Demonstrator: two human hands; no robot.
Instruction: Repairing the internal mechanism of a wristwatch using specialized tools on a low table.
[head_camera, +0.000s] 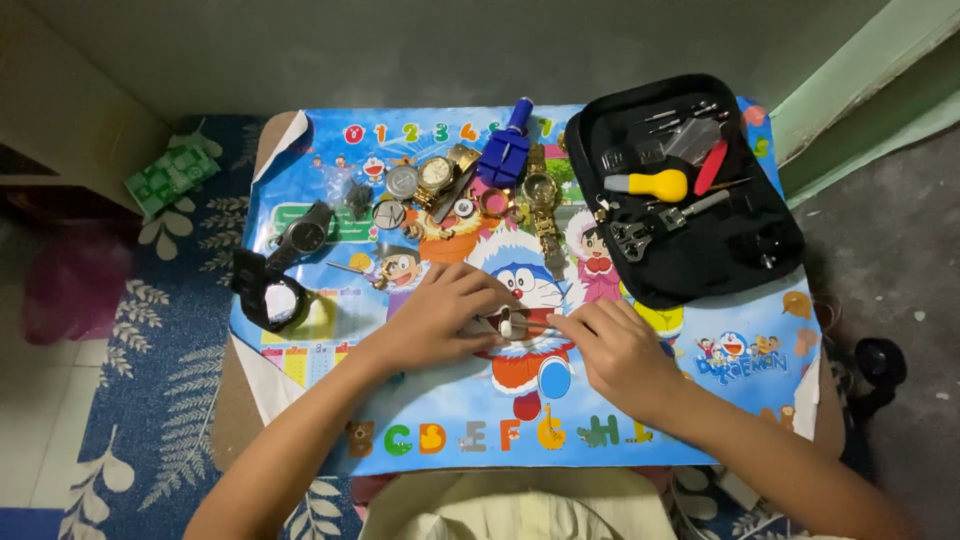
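Observation:
My left hand (440, 315) and my right hand (620, 350) meet over the middle of a colourful cartoon mat (730, 330) on a small table. Between the fingertips lies a small pale part (507, 322) with a thin metal tool or pin beside it. Both hands pinch at it with curled fingers; which hand holds which piece is hard to tell. Several watches lie along the mat's far side: a gold watch (437, 173), a gold bracelet watch (541, 195) and a dark watch (305, 236).
An open black tool case (770, 250) at the right holds a yellow-handled tool (650, 185), a red tool and metal picks. A blue watch tool (507, 150) stands at the far edge. A black loupe (270, 295) lies at left. A green packet (170, 175) sits on the floor mat.

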